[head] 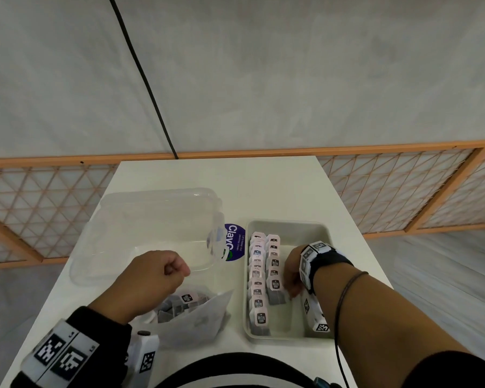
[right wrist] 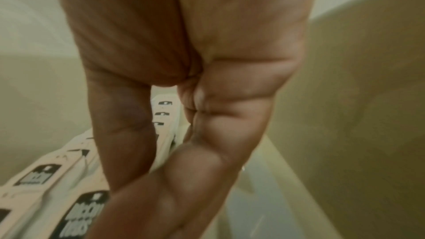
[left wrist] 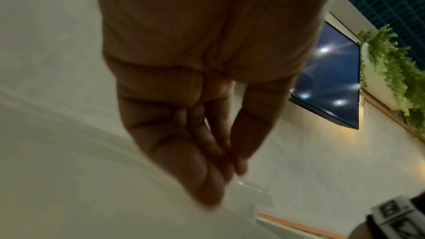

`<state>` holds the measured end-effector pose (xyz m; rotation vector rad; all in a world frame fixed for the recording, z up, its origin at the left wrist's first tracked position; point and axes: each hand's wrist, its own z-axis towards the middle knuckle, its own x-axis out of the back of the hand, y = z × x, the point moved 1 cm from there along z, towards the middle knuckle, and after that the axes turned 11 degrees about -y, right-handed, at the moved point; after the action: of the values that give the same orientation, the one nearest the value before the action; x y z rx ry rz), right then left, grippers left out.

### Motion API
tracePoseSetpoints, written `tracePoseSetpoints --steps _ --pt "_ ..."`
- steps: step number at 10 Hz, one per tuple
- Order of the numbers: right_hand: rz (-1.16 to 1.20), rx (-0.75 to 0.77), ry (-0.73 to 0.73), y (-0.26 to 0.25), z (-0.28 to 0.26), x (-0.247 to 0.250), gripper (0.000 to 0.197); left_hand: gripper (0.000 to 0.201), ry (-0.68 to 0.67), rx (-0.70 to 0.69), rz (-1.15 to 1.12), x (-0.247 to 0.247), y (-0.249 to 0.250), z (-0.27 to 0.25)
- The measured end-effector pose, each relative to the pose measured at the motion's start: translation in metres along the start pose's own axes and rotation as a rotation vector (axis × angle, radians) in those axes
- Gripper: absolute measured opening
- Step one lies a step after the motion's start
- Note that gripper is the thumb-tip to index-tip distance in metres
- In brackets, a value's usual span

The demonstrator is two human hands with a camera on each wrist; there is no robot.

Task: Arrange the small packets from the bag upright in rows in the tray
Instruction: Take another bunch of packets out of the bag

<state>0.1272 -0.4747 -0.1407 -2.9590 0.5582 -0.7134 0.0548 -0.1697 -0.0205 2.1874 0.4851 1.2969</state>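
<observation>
A pale grey tray [head: 291,320] on the right of the white table holds two rows of upright pink-labelled packets, the left row [head: 256,278] longer than the right row [head: 273,256]. My right hand [head: 287,289] is down inside the tray, thumb and curled fingers pinching the nearest packet [head: 275,287] of the right row. The right wrist view shows that hand [right wrist: 138,179] beside the labels [right wrist: 85,212]. A translucent bag [head: 196,323] with more packets [head: 188,298] lies left of the tray. Above it hovers my left hand [head: 174,268], fingers bunched against the thumb [left wrist: 230,168], holding nothing.
A clear plastic container [head: 151,231] stands behind the bag, at the table's left. A round blue sticker [head: 234,242] lies between it and the tray. The right third of the tray is bare. A wooden lattice rail [head: 403,189] runs behind the table.
</observation>
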Motion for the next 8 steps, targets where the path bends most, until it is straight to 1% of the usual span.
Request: tracePoseSetpoints --steps 1,2,3,4,5,6,7,8 --pt "0.166 0.067 0.022 -0.008 -0.042 0.007 0.029 0.017 -0.085 0.039 0.118 0.005 -0.005 -0.005" --pt "0.19 0.159 0.075 -0.014 -0.056 0.016 0.009 0.015 -0.11 0.041 0.188 0.008 -0.009 -0.012" --pt "0.078 0.243 0.114 -0.039 -0.087 0.024 0.014 0.021 -0.203 0.031 0.326 0.006 -0.014 -0.012" --pt "-0.017 0.489 0.098 -0.071 -0.13 0.015 0.009 0.027 -0.298 0.061 0.443 -0.007 -0.021 -0.003" --pt "-0.184 0.637 0.028 -0.092 -0.157 -0.008 0.018 0.028 -0.302 0.065 0.529 -0.028 -0.029 0.009" --pt "-0.443 0.655 0.032 -0.106 -0.166 -0.03 0.034 0.041 -0.282 0.03 0.535 -0.042 -0.03 0.012" --pt "-0.687 0.644 0.148 -0.112 -0.169 -0.046 0.044 0.054 -0.26 0.029 0.582 -0.05 -0.027 0.009" --pt "-0.753 0.631 0.201 -0.113 -0.166 -0.056 0.043 0.052 -0.186 0.029 0.643 -0.056 -0.028 0.007"
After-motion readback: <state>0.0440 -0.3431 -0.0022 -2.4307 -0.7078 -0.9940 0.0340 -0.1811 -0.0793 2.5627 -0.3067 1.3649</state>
